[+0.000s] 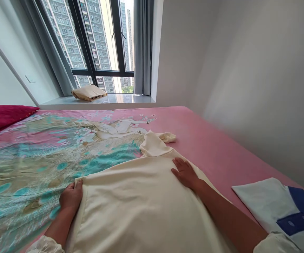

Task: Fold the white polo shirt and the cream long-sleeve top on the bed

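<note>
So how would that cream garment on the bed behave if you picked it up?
The cream garment would probably hang floppy: creases run across it. It may be light for its size, being spread-out cloth. Pushed, it would likely bunch, not roll, since it lies flat under the right hand.

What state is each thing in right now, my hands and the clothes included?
Left hand: closed on the cream garment's edge
Right hand: open, flat on the cream garment
Cream garment: unfolded, spread out
White-and-navy garment: folded
Beige bundle on the sill: folded
Gray curtains: drawn aside
Patterned bedsheet: spread, lightly wrinkled
Red pillow: lying flat
</note>
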A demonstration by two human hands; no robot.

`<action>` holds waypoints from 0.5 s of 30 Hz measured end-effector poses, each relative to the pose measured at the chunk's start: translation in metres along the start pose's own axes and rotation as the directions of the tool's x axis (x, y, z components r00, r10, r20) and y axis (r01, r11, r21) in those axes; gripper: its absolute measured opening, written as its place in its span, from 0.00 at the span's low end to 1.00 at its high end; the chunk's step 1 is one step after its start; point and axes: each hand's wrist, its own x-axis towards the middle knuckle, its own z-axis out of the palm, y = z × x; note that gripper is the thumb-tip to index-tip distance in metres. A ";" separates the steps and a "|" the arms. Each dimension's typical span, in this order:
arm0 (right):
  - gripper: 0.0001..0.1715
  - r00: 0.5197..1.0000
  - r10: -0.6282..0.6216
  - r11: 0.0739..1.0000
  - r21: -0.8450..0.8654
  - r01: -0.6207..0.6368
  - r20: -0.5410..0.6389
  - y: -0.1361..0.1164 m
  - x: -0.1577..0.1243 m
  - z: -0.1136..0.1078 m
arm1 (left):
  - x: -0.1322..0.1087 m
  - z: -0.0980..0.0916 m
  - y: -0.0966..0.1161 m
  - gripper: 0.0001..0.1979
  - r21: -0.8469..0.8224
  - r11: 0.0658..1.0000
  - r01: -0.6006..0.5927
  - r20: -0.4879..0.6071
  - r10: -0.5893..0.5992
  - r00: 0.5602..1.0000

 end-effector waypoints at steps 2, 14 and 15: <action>0.38 0.998 0.054 0.998 -0.020 -0.054 0.010 0.006 0.001 0.003 | 0.001 -0.011 0.008 0.20 0.032 0.999 -0.034 0.002 0.034 0.999; 0.30 0.981 0.073 0.997 -0.010 -0.076 -0.179 0.003 0.007 0.003 | -0.078 0.032 0.005 0.25 0.154 0.651 -0.744 0.137 0.731 0.668; 0.27 0.971 0.089 0.996 0.014 -0.088 -0.224 -0.008 0.011 -0.001 | -0.078 0.033 0.003 0.26 0.160 0.646 -0.746 0.131 0.735 0.665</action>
